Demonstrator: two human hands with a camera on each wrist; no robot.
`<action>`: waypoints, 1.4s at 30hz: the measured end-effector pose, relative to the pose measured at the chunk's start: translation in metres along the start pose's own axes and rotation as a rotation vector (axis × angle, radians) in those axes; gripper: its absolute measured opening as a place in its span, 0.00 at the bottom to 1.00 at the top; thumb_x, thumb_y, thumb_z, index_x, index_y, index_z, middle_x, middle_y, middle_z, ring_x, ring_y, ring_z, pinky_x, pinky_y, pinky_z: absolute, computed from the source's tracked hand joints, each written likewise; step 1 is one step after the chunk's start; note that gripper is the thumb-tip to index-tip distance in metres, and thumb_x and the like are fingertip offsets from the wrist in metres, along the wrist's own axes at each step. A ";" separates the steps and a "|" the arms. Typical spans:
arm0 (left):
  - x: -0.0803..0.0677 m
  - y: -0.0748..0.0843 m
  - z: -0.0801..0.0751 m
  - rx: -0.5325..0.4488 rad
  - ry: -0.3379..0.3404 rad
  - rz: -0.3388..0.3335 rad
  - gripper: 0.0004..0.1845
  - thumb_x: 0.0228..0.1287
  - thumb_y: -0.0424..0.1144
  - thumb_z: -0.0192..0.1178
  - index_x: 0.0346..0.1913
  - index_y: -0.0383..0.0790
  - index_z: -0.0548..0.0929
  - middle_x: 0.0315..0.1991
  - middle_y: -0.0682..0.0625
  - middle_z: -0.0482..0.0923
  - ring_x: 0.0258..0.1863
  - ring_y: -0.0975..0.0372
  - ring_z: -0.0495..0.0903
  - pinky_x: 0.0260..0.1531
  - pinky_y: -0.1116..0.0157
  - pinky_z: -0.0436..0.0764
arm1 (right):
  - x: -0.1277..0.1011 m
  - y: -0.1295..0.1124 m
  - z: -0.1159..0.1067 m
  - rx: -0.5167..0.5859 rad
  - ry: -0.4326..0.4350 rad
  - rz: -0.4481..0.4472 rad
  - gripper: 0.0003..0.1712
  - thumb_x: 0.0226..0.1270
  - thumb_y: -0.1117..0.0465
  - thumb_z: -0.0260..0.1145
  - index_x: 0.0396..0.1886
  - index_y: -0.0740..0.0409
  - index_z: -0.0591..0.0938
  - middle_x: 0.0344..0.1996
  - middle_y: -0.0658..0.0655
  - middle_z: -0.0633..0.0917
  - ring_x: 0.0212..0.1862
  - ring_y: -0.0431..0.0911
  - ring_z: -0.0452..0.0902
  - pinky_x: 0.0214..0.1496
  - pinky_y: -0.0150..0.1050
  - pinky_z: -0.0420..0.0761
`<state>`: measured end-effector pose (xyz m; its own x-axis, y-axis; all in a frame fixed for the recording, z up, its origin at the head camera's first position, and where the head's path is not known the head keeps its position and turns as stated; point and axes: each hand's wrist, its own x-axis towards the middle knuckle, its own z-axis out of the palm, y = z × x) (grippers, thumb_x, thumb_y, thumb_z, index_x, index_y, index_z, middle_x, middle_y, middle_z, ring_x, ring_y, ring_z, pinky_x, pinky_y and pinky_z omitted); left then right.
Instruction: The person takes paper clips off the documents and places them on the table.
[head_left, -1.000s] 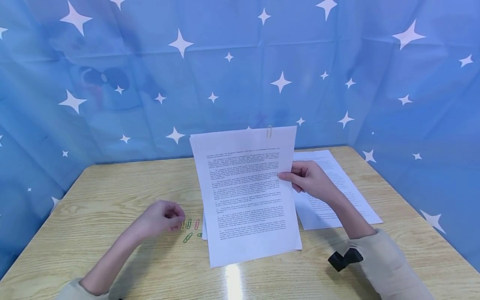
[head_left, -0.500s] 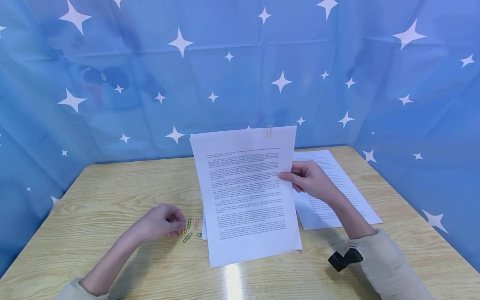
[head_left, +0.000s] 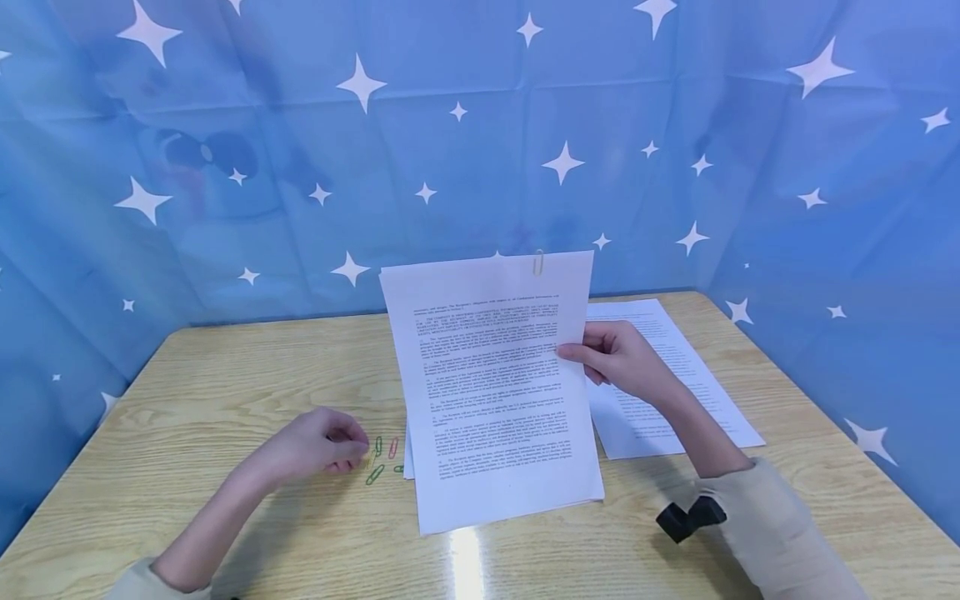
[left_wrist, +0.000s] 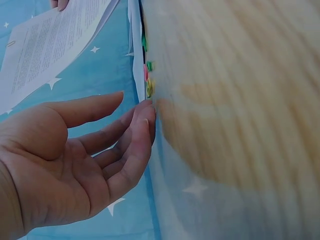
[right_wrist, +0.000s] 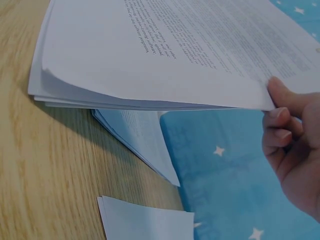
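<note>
So on the wooden desk, the left hand sits just left of the loose coloured paper clips, fingers loosely bent with nothing in them, tips close to the clips but not clearly touching. Right of those clips is the clipped stack of printed pages, propped up with its bottom edge on the desk and a paper clip on its top edge. The right hand pinches that stack's right edge, thumb in front, and another printed sheet lies flat just right of the stack.
</note>
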<state>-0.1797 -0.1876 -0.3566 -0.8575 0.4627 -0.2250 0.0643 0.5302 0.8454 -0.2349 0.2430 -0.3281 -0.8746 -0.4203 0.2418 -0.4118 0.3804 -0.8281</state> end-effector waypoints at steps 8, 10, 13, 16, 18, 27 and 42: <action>0.001 0.005 -0.003 0.009 0.039 0.034 0.11 0.71 0.34 0.61 0.46 0.27 0.81 0.29 0.45 0.78 0.29 0.56 0.76 0.30 0.61 0.78 | -0.001 0.001 0.000 -0.002 0.000 -0.002 0.11 0.73 0.62 0.66 0.51 0.59 0.86 0.14 0.57 0.73 0.14 0.54 0.62 0.13 0.37 0.57; 0.001 0.009 -0.003 0.000 0.046 0.055 0.12 0.72 0.35 0.61 0.47 0.26 0.81 0.30 0.44 0.78 0.30 0.56 0.76 0.33 0.61 0.80 | -0.001 0.002 0.000 0.003 -0.002 -0.006 0.11 0.73 0.62 0.66 0.51 0.59 0.86 0.14 0.58 0.73 0.15 0.55 0.62 0.13 0.37 0.58; 0.001 0.015 -0.001 -0.014 0.063 0.073 0.15 0.71 0.37 0.62 0.51 0.26 0.80 0.35 0.43 0.81 0.36 0.54 0.79 0.39 0.58 0.82 | -0.001 0.002 0.001 0.002 -0.002 -0.009 0.10 0.73 0.62 0.66 0.50 0.59 0.86 0.14 0.58 0.73 0.14 0.53 0.62 0.13 0.37 0.58; 0.001 0.021 0.001 -0.030 0.102 0.088 0.18 0.71 0.38 0.62 0.55 0.27 0.79 0.42 0.42 0.81 0.41 0.53 0.81 0.44 0.55 0.83 | 0.000 0.003 0.002 -0.002 -0.002 -0.008 0.11 0.73 0.62 0.66 0.50 0.59 0.86 0.14 0.57 0.72 0.14 0.52 0.63 0.13 0.37 0.57; 0.001 0.026 0.002 -0.040 0.144 0.112 0.19 0.72 0.37 0.62 0.58 0.28 0.79 0.46 0.41 0.82 0.44 0.52 0.82 0.46 0.55 0.83 | 0.000 0.003 0.002 -0.004 -0.003 -0.006 0.11 0.73 0.62 0.66 0.50 0.59 0.86 0.14 0.57 0.72 0.14 0.52 0.63 0.13 0.37 0.57; 0.004 0.045 0.006 -0.134 0.383 0.240 0.15 0.76 0.34 0.56 0.60 0.32 0.78 0.49 0.42 0.83 0.45 0.55 0.84 0.48 0.64 0.83 | 0.000 0.003 0.003 0.006 -0.012 -0.005 0.10 0.73 0.62 0.66 0.50 0.60 0.86 0.14 0.57 0.72 0.14 0.49 0.62 0.13 0.37 0.57; 0.011 0.072 0.007 -0.222 0.498 0.381 0.16 0.75 0.36 0.60 0.60 0.35 0.80 0.52 0.43 0.84 0.47 0.56 0.84 0.47 0.63 0.84 | 0.002 0.007 0.005 -0.007 -0.026 -0.022 0.10 0.73 0.63 0.66 0.50 0.60 0.86 0.13 0.56 0.71 0.13 0.47 0.61 0.13 0.37 0.56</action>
<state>-0.1808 -0.1394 -0.3017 -0.9325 0.1772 0.3147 0.3483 0.2114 0.9132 -0.2381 0.2403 -0.3357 -0.8586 -0.4497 0.2462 -0.4322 0.3765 -0.8194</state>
